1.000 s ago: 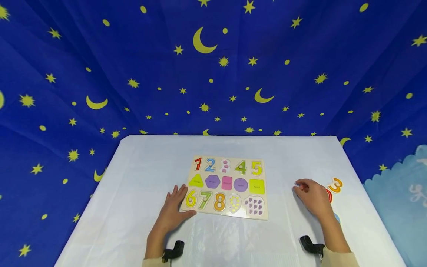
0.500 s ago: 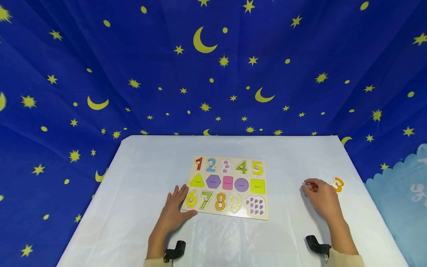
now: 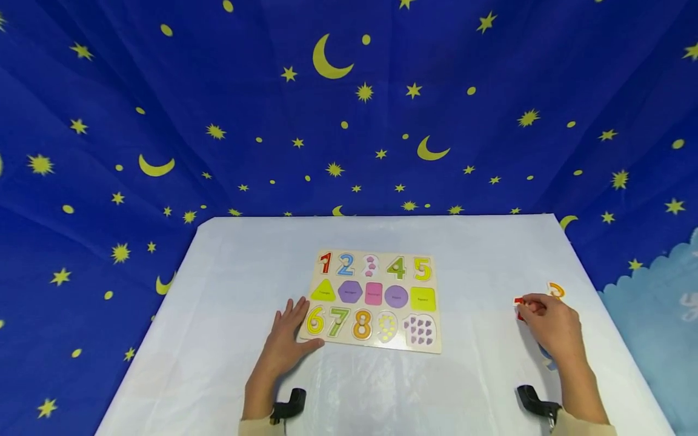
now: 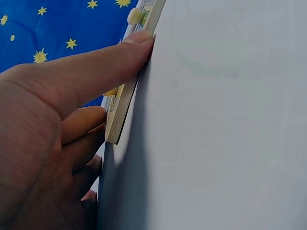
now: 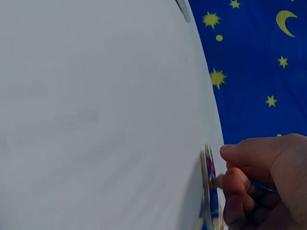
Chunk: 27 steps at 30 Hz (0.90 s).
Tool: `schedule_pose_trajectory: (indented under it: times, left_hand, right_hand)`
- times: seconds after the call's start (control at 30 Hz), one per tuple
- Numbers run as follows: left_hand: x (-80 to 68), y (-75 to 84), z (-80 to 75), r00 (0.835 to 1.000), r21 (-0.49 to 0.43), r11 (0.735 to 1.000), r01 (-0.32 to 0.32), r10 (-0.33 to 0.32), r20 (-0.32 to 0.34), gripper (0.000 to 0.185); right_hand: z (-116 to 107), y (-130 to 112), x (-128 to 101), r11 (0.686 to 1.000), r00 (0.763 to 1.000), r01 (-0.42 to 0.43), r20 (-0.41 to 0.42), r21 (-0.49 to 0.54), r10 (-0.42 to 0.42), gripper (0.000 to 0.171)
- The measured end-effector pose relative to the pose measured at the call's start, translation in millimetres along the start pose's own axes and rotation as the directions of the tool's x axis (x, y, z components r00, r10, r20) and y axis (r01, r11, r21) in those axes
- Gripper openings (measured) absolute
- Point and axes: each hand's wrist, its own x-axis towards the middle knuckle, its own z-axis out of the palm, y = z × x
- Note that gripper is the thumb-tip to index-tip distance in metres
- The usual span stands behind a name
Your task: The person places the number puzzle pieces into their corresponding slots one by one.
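The left hand (image 3: 286, 345) lies flat on the tabletop (image 3: 218, 290) with fingers spread and straight, its thumb and fingertips (image 4: 139, 45) pressed against the near left corner of the puzzle board (image 3: 373, 301); the left wrist view shows the thumb along the board's thin wooden edge, holding nothing. To the right of that grip the board lies flat, its numbers and shapes seated except for the slots of the three, nine and ten, which show only printed patterns. The board looks stiff and light, and judging by its smooth underside on the plastic-covered top it would likely slide unless braced as it is now. Well to the right, the right hand (image 3: 551, 330) has its fingers curled, pinching a small red puzzle piece (image 3: 519, 307) at the little knob on its face; the right wrist view shows the thin piece on edge just in front of the fingertips (image 5: 240, 153). Such a piece is probably light, rigid plywood, too flat to lift easily by its rim, so the knob is the natural hold. Just beyond the right grip lies an orange three (image 3: 555, 290), and a blue piece (image 3: 547, 358) peeks out beneath the wrist.
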Motion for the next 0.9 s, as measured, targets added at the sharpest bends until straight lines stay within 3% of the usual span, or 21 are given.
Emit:
schedule_pose_trajectory:
  times: [0.2, 0.9]
  left_hand:
    - [-0.6, -1.2, -1.2, 1.0, 0.006, 1.0, 0.017, -0.017, 0.003, 0.098]
    - [1.7, -0.4, -1.5, 1.0, 0.021, 1.0, -0.006, 0.006, 0.003, 0.097]
  right_hand:
    - [-1, 6, 0, 1.0, 1.0, 0.012, -0.024, -0.011, -0.012, 0.023]
    - [1, 8, -2, 1.0, 0.999, -0.01, 0.033, -0.024, 0.011, 0.026]
